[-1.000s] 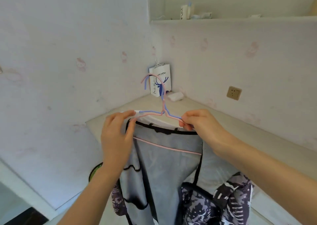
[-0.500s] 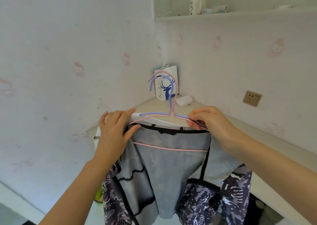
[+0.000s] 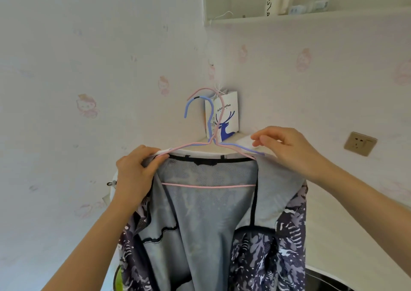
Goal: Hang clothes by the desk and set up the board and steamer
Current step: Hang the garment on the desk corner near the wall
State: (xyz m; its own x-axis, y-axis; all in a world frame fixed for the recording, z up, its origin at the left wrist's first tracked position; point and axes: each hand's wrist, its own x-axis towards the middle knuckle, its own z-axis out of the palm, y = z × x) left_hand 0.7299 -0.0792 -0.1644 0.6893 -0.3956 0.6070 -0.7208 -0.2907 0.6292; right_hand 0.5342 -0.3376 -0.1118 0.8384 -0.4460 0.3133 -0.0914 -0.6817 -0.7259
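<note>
Now | jacket (image 3: 211,215) draped on twin wire hangers (image 3: 214,140), held aloft near surface (image 3: 347,224) | left hand (image 3: 135,175) grips one shoulder, right hand (image 3: 289,150) pinches the other | judged light, limp, slippery; hold at hanger hooks, wire bends easily.

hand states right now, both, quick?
Left hand: closed, gripping the jacket shoulder over the pink hanger end.
Right hand: closed, pinching the jacket's other shoulder fabric.
</note>
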